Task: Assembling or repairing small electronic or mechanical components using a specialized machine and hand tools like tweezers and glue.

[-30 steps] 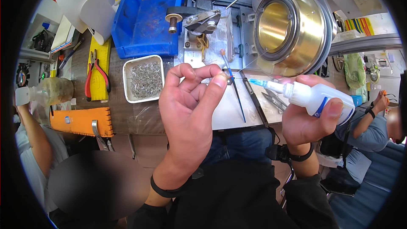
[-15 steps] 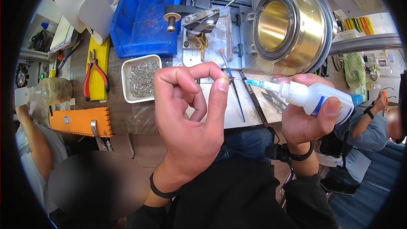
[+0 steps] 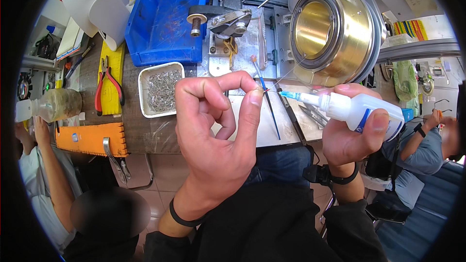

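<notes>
My left hand [image 3: 216, 133] is held in a pinch, thumb against index finger, on a small thin wire-like piece [image 3: 265, 90] with a reddish spot; its exact kind is too small to tell. The other fingers curl inward. My right hand [image 3: 347, 143] is closed around a white squeeze bottle [image 3: 358, 111] with a blue mark, tilted nearly sideways. Its translucent blue nozzle [image 3: 291, 95] points left at the pinched piece, a short gap away. A thin, light line slants up from beside the nozzle toward the brass ring; what it is stays unclear.
Behind my hands stand a clamp fixture [image 3: 228, 22], a brass ring [image 3: 335, 36] and a blue bin [image 3: 167, 19]. A white tray of small metal pieces [image 3: 162, 90], red-handled pliers [image 3: 109, 90] and a thin blue brush [image 3: 269, 104] lie nearby. Co-workers sit at both sides.
My two hands and the bottle have barely moved. At the left, a co-worker's head and arms have shifted, and a hand is now beside the jar. The co-worker at right has moved slightly.
</notes>
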### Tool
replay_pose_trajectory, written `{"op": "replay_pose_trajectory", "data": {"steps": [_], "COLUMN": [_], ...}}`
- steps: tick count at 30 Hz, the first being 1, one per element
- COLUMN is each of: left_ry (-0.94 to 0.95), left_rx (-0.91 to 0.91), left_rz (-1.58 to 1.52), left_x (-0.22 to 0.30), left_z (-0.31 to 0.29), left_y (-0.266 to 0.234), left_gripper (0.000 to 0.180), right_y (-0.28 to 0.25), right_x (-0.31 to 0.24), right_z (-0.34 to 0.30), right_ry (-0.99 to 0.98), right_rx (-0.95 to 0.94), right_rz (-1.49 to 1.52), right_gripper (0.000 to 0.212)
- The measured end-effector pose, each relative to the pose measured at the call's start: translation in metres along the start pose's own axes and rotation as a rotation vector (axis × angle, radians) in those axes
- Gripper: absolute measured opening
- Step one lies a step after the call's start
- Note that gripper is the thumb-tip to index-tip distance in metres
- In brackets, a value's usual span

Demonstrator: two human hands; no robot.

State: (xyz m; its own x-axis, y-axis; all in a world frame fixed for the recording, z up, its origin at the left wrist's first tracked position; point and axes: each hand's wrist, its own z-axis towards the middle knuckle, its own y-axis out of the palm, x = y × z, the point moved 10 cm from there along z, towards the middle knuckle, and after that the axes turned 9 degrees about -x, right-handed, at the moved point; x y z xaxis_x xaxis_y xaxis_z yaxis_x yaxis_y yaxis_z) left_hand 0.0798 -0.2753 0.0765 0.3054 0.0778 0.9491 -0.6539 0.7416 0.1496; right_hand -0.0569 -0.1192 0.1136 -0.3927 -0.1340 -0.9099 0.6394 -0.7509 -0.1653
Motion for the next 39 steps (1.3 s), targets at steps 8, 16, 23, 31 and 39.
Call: {"op": "replay_pose_trajectory", "data": {"steps": [8,16,23,31,39], "left_ry": [-0.015,-0.02,-0.02,-0.021,-0.029], "left_rx": [0.001,0.013,0.011,0.013,0.005], "left_rz": [-0.009,-0.009,-0.004,-0.004,0.009], "left_x": [-0.001,-0.002,-0.002,-0.002,-0.002], "left_z": [0.0,0.0,0.0,-0.001,-0.001], "left_y": [-0.001,-0.001,-0.001,-0.002,-0.002], "left_gripper": [0.033,0.033,0.034,0.033,0.033], "right_y": [0.002,0.005,0.004,0.001,-0.008], "right_x": [-0.003,-0.004,-0.003,-0.004,-0.002], "right_z": [0.002,0.005,0.004,0.003,-0.003], "right_ry": [-0.013,-0.008,-0.013,-0.022,-0.025], "right_rx": [-0.011,-0.024,0.001,0.015,0.116], "right_rz": [-0.021,0.018,0.051,0.026,-0.019], "right_gripper": [0.058,0.057,0.057,0.056,0.057]}}
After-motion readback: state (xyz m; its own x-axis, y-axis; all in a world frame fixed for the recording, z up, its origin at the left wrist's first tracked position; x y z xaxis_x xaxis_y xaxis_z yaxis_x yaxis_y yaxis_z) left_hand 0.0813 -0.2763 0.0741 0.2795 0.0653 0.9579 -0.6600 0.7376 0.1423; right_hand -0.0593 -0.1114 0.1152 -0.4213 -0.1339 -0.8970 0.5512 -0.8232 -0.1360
